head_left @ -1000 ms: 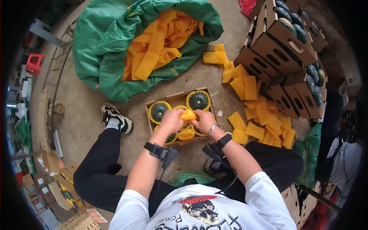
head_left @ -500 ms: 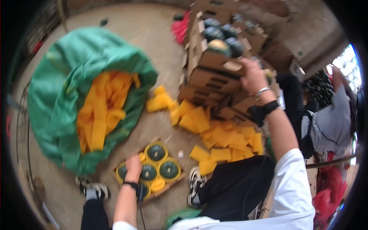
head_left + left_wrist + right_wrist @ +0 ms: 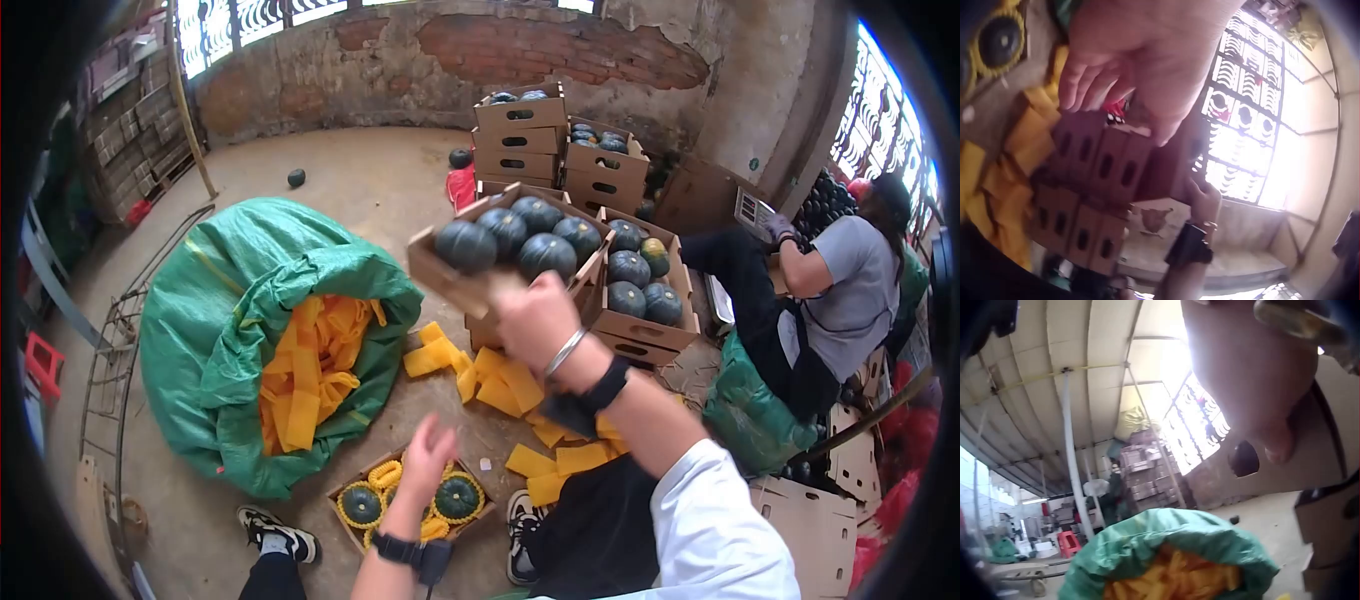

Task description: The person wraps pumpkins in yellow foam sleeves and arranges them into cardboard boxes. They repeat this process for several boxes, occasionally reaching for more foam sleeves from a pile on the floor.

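Note:
My right hand (image 3: 538,325) grips the near wall of a cardboard box (image 3: 440,275) holding several dark green pumpkins (image 3: 465,245). The box sits tilted at the top of a stack. In the right wrist view, the thumb lies against the cardboard wall (image 3: 1319,447) beside its handle hole. With nothing in it, my left hand (image 3: 428,465) hovers over a low box (image 3: 480,522) on the floor, fingers loosely bent. Inside that low box are pumpkins (image 3: 457,497) in yellow foam nets (image 3: 385,473); the left hand and forearm hide part of it.
A green sack (image 3: 200,300) full of yellow foam sleeves (image 3: 310,370) stands left. More foam sleeves (image 3: 510,390) lie below the stack. Another pumpkin box (image 3: 650,335) stands right of the gripped one, with stacked boxes (image 3: 515,160) behind. A person (image 3: 850,260) sits at the far right.
Both hands were at a yellow foam net over the floor box. My right hand then reached to the stack and now grips a box, which has tilted; the left rose. The head view has lifted.

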`<control>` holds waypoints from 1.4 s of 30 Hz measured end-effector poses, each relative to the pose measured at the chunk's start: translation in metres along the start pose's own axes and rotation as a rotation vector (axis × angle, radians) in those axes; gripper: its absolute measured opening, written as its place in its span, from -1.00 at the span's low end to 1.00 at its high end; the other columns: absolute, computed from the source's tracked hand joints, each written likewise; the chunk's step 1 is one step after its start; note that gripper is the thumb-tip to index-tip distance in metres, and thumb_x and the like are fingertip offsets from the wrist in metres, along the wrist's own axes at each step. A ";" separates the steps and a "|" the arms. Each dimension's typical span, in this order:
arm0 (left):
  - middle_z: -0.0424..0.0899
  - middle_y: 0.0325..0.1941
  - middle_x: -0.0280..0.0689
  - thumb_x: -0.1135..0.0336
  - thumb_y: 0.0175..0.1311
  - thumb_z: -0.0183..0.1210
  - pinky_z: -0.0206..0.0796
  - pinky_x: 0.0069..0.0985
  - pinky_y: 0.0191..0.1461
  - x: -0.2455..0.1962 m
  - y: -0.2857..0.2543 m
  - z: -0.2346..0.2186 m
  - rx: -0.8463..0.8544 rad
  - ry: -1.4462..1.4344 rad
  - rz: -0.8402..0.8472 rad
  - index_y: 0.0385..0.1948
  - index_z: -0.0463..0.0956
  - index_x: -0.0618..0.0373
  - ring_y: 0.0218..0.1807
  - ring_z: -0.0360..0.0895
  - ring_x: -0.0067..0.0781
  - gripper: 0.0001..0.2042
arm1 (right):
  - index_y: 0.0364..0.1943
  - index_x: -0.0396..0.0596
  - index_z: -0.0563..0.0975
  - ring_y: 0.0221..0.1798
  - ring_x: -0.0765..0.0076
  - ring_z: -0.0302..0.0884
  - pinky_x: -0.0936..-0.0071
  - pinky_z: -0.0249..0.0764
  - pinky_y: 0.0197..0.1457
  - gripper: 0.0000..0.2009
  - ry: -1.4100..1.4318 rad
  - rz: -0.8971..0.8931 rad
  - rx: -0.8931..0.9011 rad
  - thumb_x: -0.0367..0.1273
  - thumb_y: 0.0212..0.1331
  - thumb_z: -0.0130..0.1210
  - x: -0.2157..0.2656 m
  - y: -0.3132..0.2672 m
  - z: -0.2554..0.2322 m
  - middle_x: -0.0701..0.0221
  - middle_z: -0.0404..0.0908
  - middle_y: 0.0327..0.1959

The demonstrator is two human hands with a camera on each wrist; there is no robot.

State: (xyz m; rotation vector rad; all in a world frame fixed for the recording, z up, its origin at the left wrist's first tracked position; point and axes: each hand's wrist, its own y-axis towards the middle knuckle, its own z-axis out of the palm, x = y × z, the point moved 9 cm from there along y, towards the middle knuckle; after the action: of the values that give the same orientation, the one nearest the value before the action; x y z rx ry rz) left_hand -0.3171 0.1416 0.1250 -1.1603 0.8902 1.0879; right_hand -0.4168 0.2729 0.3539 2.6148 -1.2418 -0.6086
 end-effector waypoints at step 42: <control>0.53 -0.18 -0.28 0.59 -0.24 -0.10 0.32 -0.51 -0.16 0.226 -0.183 -0.245 -0.874 0.021 -0.351 0.11 0.33 0.17 -0.20 0.46 -0.41 -0.37 | 0.12 0.06 0.40 0.25 0.05 0.30 0.23 0.36 0.20 -0.49 0.150 0.352 1.294 -0.28 -0.02 0.19 0.110 -0.288 0.293 0.19 0.45 0.12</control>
State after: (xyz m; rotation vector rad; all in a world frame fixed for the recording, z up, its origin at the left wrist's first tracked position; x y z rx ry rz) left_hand -0.0817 -0.0648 -0.0915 -1.9551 0.1667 1.1940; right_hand -0.2814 0.3737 -0.0368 2.9579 -2.5178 0.7151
